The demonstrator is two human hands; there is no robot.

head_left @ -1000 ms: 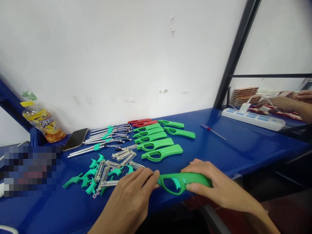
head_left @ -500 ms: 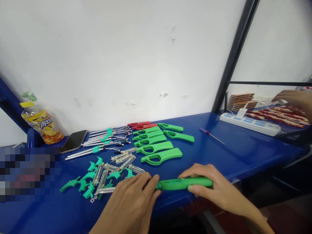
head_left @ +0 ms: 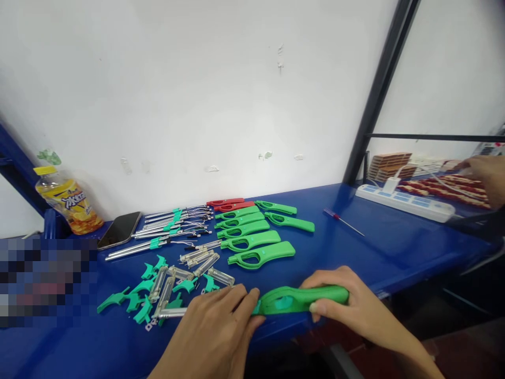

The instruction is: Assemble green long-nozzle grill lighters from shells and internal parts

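Over the near edge of a blue table (head_left: 335,258), a green lighter-shaped body (head_left: 305,296) is held level between a person's two bare hands. The right hand (head_left: 355,305) has its thumb and fingers clamped around the handle end; the left hand (head_left: 211,329) has its fingers bunched together over the narrow neck, and a metal rod (head_left: 173,312) sticks out past it to the left (how firmly those fingers press, I cannot tell, since the back of the hand hides it). A teal piece shows in the body's opening, so this one seems largely put together, though its inside is hidden. Just beyond lie loose teal triggers (head_left: 185,285) and clear capsules (head_left: 168,290), which look unused. Behind them are several green shells (head_left: 262,255) and two red shells (head_left: 226,201), no rod visible at their noses, so apparently most remain to be fitted. To their left, wired metal rods (head_left: 134,249) lie in a row. Farther right rests a screwdriver (head_left: 343,221); a phone (head_left: 120,230) and a bottle (head_left: 73,202) stand at far left.
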